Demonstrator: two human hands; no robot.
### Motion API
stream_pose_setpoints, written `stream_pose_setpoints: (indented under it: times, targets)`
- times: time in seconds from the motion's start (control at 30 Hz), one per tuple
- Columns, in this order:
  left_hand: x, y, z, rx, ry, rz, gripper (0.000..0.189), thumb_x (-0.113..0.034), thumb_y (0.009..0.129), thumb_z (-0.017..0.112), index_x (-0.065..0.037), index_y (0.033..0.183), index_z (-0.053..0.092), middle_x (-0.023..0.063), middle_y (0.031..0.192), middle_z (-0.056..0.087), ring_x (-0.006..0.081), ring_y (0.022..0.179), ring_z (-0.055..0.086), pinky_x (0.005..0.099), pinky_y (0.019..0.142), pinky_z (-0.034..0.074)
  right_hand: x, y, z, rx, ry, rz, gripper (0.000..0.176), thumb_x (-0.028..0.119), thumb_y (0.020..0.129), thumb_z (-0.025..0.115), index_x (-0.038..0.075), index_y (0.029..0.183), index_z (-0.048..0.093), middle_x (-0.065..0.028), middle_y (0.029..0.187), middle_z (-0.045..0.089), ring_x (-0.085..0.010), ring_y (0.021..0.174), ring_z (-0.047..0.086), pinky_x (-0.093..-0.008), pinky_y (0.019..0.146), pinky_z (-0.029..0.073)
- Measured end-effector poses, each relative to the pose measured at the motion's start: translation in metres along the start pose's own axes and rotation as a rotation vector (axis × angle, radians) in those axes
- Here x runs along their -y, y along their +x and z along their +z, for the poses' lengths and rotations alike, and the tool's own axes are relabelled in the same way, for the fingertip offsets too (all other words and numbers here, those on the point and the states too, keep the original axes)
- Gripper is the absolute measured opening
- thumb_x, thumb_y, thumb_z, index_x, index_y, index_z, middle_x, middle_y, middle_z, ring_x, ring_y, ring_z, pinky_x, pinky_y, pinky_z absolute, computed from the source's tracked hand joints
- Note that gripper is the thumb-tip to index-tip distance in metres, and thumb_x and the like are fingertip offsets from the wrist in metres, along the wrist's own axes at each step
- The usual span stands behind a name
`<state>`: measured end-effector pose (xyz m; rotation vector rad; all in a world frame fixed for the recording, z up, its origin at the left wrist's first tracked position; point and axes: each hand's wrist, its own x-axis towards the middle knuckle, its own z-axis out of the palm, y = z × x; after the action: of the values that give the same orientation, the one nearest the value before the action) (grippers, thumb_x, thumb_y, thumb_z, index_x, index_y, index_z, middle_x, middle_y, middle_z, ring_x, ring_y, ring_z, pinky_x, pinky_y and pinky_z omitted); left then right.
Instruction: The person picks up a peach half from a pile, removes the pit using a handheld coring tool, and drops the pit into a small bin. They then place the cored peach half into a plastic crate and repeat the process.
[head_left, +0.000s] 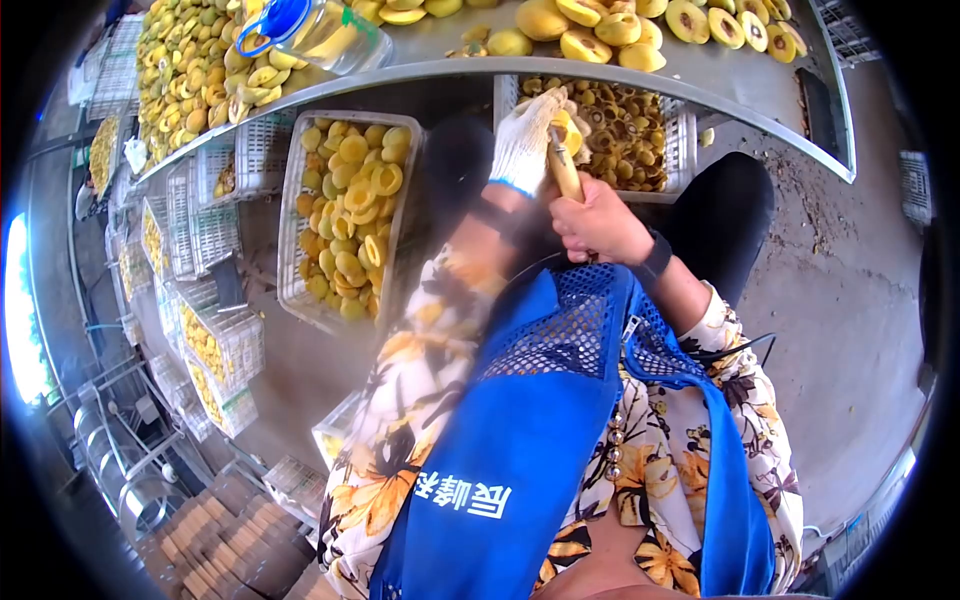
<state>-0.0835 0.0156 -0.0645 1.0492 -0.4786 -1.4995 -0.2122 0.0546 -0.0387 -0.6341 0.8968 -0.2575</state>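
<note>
My left hand (pixel 525 138), in a white knitted glove, is closed around a yellow peach half (pixel 570 133). My bare right hand (pixel 603 221) grips the wooden handle of a pitting tool (pixel 565 172). The tool's tip meets the fruit, and its exact shape is hidden there. Both hands are over the near edge of a white crate (pixel 682 150) holding brownish pits and fruit scraps (pixel 635 135). To the left stands another white crate (pixel 290 235), filled with hollowed yellow peach halves (pixel 350 190).
A metal-edged table (pixel 700 85) crosses ahead, bearing heaped peach halves (pixel 190 70) and a clear bottle with a blue lid (pixel 335 38). Several more crates (pixel 215 345) of fruit line the left side. My dark-clad knee (pixel 735 205) is right of the scrap crate.
</note>
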Motion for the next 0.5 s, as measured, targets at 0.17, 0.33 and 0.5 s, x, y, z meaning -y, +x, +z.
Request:
stream_pose_setpoints:
  times: [0.17, 0.33, 0.5]
  targets:
    - [-0.02, -0.006, 0.009, -0.081, 0.106, -0.017, 0.019, -0.019, 0.088, 0.057, -0.001, 0.084, 0.058, 0.013, 0.07, 0.06, 0.0207, 0.048, 0.055, 0.0308, 0.042, 0.046, 0.005, 0.0, -0.005, 0.255, 0.272, 0.07, 0.014, 0.002, 0.086, 0.047, 0.01, 0.096, 0.044, 0.0029, 0.056, 0.036, -0.0045, 0.037, 0.029, -0.0213, 0.034, 0.026]
    - [-0.029, 0.006, -0.009, -0.271, -0.45, -0.021, 0.035, -0.044, 0.089, 0.05, -0.01, 0.083, 0.053, 0.0075, 0.073, 0.056, 0.0214, 0.056, 0.054, 0.0293, 0.042, 0.043, 0.003, 0.005, -0.01, 0.501, 0.344, -0.046, 0.011, 0.004, 0.088, 0.047, 0.009, 0.098, 0.047, 0.0031, 0.054, 0.034, -0.0052, 0.037, 0.027, -0.0202, 0.034, 0.024]
    - [-0.089, -0.024, -0.131, -0.829, 1.32, 0.563, 0.032, -0.04, 0.076, 0.066, -0.01, 0.087, 0.069, 0.0095, 0.084, 0.066, 0.0249, 0.078, 0.062, 0.0329, 0.069, 0.05, 0.01, 0.009, -0.045, 0.05, 0.239, -0.086, 0.01, 0.017, 0.089, 0.054, 0.011, 0.091, 0.046, 0.0043, 0.056, 0.035, -0.0046, 0.039, 0.028, -0.0207, 0.034, 0.024]
